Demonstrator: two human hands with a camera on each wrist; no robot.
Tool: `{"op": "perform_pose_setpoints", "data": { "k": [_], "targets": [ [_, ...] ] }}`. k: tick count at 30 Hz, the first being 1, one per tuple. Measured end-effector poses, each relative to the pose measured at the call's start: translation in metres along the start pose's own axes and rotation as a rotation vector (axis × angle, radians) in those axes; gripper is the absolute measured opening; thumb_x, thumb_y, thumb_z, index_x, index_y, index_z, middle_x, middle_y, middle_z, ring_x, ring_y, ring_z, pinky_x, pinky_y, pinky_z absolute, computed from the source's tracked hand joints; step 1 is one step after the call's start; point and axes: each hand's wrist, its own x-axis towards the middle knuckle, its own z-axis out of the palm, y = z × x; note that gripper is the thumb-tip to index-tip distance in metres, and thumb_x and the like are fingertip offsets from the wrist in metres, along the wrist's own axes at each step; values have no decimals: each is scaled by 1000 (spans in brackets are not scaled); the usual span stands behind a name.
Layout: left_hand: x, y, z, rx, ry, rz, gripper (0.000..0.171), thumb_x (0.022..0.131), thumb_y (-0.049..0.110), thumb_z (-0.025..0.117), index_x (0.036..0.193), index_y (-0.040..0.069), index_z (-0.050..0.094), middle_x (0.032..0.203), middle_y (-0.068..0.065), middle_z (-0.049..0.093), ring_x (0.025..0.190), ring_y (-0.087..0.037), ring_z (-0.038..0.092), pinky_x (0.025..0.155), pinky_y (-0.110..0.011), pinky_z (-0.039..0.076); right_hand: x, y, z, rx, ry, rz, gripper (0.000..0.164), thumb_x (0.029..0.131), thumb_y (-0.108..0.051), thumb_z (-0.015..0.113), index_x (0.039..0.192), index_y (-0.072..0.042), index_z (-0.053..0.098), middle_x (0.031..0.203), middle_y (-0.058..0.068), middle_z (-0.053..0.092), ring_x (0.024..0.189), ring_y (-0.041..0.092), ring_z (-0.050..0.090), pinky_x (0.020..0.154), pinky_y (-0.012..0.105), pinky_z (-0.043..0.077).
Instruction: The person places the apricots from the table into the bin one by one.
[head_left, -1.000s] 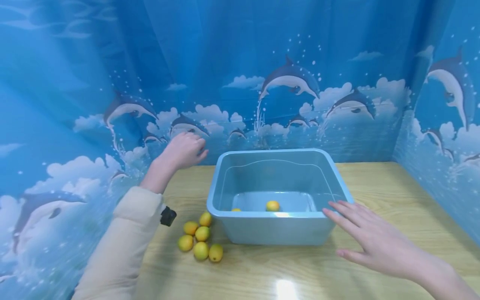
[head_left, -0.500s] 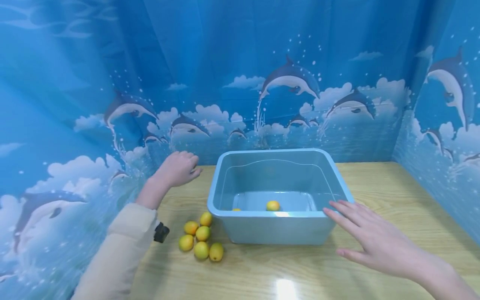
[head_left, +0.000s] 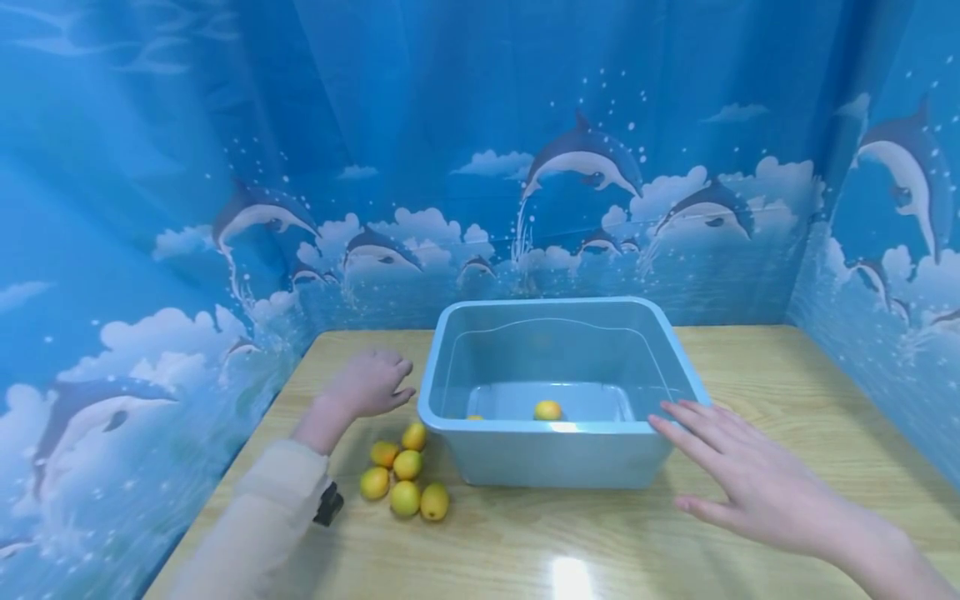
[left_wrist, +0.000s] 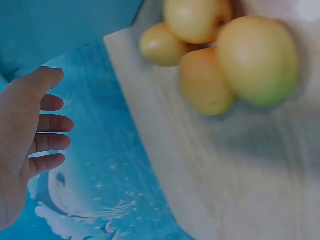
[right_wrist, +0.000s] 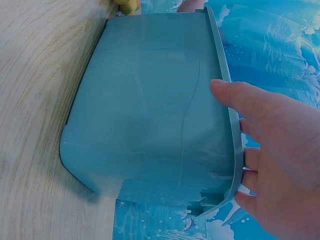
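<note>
My left hand (head_left: pixel 371 383) is above the table, left of the blue plastic bin (head_left: pixel 555 457), just behind a cluster of small yellow-green citrus-like fruits (head_left: pixel 406 465). Nothing is in its grasp; the left wrist view shows loosely bent fingers (left_wrist: pixel 55 123) apart from the fruits (left_wrist: pixel 257 60). My right hand (head_left: pixel 757 483) lies with extended fingers at the bin's front right corner. In the right wrist view its thumb overlaps the bin (right_wrist: pixel 145 100) near the rim, and the other fingers are along the rim's far side. Inside the bin sits a yellow-orange fruit (head_left: pixel 547 410); another is mostly hidden behind the front wall.
The wooden table (head_left: pixel 495 550) carries the bin and the loose fruits. A blue dolphin-print curtain (head_left: pixel 480 167) hangs behind and along both sides. A small black device (head_left: pixel 328 504) is at the left sleeve cuff.
My left hand has come down and nearer, from high in front of the curtain to just behind the fruits. The right hand stays at the bin; bin and fruits keep their places.
</note>
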Motion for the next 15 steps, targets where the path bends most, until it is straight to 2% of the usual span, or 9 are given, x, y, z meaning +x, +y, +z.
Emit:
{"op": "perform_pose_setpoints", "data": {
  "k": [8, 12, 15],
  "targets": [
    [-9, 10, 24, 28, -15, 35, 34, 82, 41, 67, 91, 9, 59, 76, -3, 56, 73, -21, 55, 67, -38, 44, -1, 1, 2, -6, 12, -7, 80, 81, -52, 62, 145, -14, 32, 139, 14, 42, 132, 22, 32, 110, 22, 1],
    [-13, 13, 27, 38, -38, 28, 42, 80, 49, 65, 95, 9, 61, 79, -3, 56, 79, -22, 54, 75, -41, 42, 0, 1, 2, -10, 22, -12, 79, 82, -53, 61, 145, -14, 32, 138, 14, 42, 132, 22, 31, 110, 23, 2],
    [-15, 16, 28, 37, -86, 30, 46, 81, 52, 63, 98, 9, 62, 84, -5, 57, 84, -24, 54, 80, -43, 42, 0, 1, 2, -7, 27, -12, 81, 79, -50, 65, 144, -13, 33, 138, 14, 43, 132, 22, 32, 110, 23, 2]
  ]
}}
